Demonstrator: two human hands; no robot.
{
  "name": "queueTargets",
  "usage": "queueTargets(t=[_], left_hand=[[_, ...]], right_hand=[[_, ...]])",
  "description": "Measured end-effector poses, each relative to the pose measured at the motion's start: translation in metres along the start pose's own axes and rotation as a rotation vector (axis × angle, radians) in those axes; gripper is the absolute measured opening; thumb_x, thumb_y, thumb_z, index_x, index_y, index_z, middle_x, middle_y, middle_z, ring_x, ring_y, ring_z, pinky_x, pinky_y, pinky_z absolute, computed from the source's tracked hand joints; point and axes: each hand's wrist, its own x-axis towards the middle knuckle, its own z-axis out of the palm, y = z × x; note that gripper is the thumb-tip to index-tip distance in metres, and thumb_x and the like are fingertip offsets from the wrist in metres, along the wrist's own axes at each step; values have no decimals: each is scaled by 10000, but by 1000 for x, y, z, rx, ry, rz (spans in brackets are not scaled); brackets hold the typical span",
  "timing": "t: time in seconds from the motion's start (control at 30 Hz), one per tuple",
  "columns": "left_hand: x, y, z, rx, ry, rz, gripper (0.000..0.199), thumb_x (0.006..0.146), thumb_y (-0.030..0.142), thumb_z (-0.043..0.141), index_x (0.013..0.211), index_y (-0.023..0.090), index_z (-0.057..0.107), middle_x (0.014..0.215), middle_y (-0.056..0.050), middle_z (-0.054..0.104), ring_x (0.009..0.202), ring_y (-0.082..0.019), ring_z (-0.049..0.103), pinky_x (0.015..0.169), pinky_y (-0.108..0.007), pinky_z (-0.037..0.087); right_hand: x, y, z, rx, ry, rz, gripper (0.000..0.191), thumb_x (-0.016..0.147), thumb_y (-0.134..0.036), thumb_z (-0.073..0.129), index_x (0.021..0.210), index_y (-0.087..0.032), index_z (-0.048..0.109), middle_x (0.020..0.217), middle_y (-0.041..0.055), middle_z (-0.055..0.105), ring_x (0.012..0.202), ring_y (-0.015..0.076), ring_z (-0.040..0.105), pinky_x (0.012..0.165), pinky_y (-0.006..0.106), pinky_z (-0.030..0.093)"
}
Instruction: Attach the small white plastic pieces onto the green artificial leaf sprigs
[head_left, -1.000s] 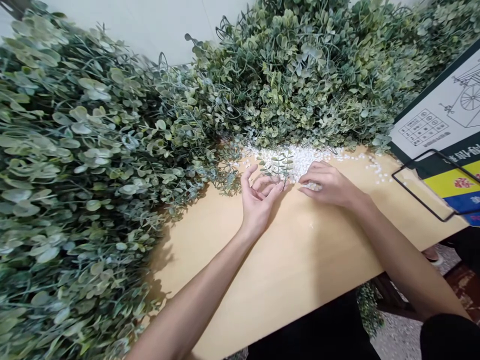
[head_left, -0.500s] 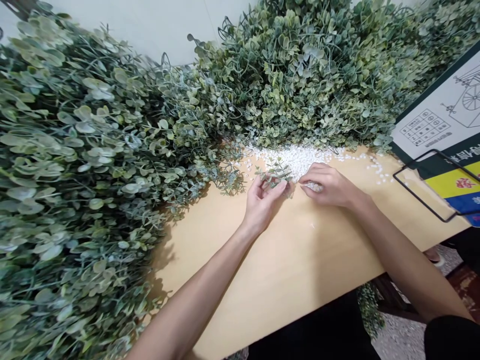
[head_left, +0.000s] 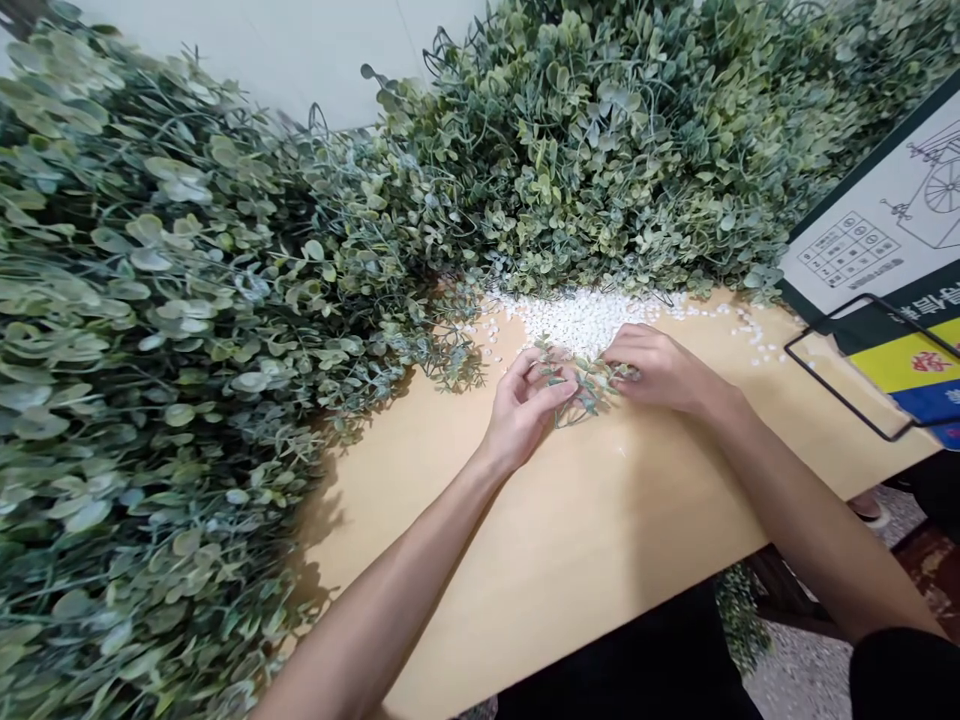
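Between my hands, just above the table, is a small artificial leaf sprig (head_left: 590, 380) with green leaves and thin stems. My left hand (head_left: 529, 400) has its thumb and fingers closed on the sprig's left side. My right hand (head_left: 660, 368) is closed at the sprig's right end, its fingertips pinched among the leaves; whether it also holds a bead there is hidden. Right behind my fingers lies a spread of small white beads (head_left: 581, 318).
Thick heaps of artificial greenery (head_left: 217, 300) fill the left side and the back of the wooden table (head_left: 525, 560). At the right stand a printed box (head_left: 847, 270) and a black wire frame (head_left: 840, 400). A few loose beads lie near the box.
The sprig now reaches across to my right hand, with more of its leaves showing between my hands. My right fingers have moved onto it. Both hands stay at nearly the same spot.
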Motion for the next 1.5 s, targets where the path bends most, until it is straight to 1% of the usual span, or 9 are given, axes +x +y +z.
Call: queueTargets(t=[0.17,0.3,0.57,0.67,0.87,1.03,1.2,1.33,1.5], left_hand=[[0,-2,-4,-7,20,-54,583,663,217,942,1132,257,597,913,5,725,790,-170,718,676,-290,582],[1,-4,-5,-2,36,-61,524,700,316,945,1108,249,623,930,0,729,766,-170,715,703,-317,583],[1,-7,-4,98,57,-16,358,837,505,850,978,200,724,864,-26,713,738,-154,686,670,-275,541],[1,-10,-6,167,60,28,325,870,489,827,999,197,765,928,-39,728,818,-163,700,729,-274,553],[0,-11,-7,207,46,29,394,850,440,857,1134,204,719,850,-16,743,727,-142,689,670,-257,559],[-2,-8,-4,256,44,-3,364,829,469,868,945,189,666,815,-31,775,684,-145,696,648,-258,565],[-2,-11,-8,356,43,18,342,880,513,805,893,174,764,826,-45,771,639,-118,628,619,-239,520],[-1,-14,-12,278,33,10,334,887,530,790,869,198,755,850,-40,760,656,-139,642,623,-262,530],[0,-12,-10,229,40,7,321,901,515,780,839,201,753,826,-33,735,665,-134,623,623,-254,511]], right_hand=[[-1,0,-4,-56,9,29,180,856,-66,606,924,-199,706,841,74,730,844,251,609,810,396,514],[-4,4,-1,-102,31,62,181,881,-97,625,974,-205,737,874,80,761,849,259,629,818,415,523],[-2,3,2,-90,46,73,209,927,-63,584,937,-190,749,841,83,767,813,249,676,813,406,549],[-1,2,1,-60,89,60,210,940,-65,579,946,-191,747,840,82,772,798,248,673,802,406,554],[2,-4,3,-59,270,146,175,943,-97,637,982,-233,740,892,54,791,864,252,690,858,429,525],[8,-15,1,105,409,238,142,932,-110,666,945,-240,722,906,37,778,861,231,718,871,409,548],[10,-22,4,268,414,357,91,916,-160,696,961,-234,724,913,30,782,842,208,741,824,356,594],[10,-23,10,396,425,409,86,905,-192,714,984,-227,726,931,37,764,819,197,718,799,348,605],[9,-22,14,413,416,454,120,931,-198,709,1039,-223,755,997,44,784,818,184,700,781,336,576]])
